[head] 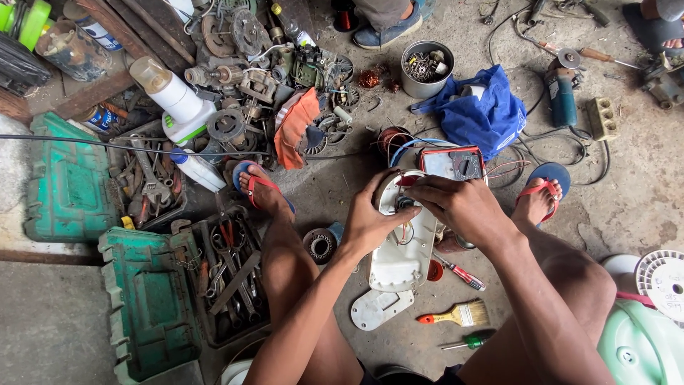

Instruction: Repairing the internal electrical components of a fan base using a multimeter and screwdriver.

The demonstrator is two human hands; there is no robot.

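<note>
Concrete floor (pixel 399 342), cluttered: paintbrush (pixel 456 314), screwdriver (pixel 462 274), multimeter (pixel 453 163); left hand (pixel 369 221) and right hand (pixel 459 207) both grasping white appliance housing (pixel 400 260)

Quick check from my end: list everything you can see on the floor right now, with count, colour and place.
appliance housing: 1, white, centre, under both hands
multimeter: 1, red-framed, just beyond the housing
cover plate: 1, white, floor below the housing
paintbrush: 1, orange handle, right of the plate
screwdriver: 1, red handle, beside the housing
screwdriver, green: 1, below the brush
cloth: 1, blue, upper centre-right
tin of parts: 1, grey, top centre
angle grinder: 1, teal, upper right
toolbox: 1, green, open, lower left
blender base: 1, white, upper left
left hand: on the housing's left edge
right hand: on the housing's top
</note>
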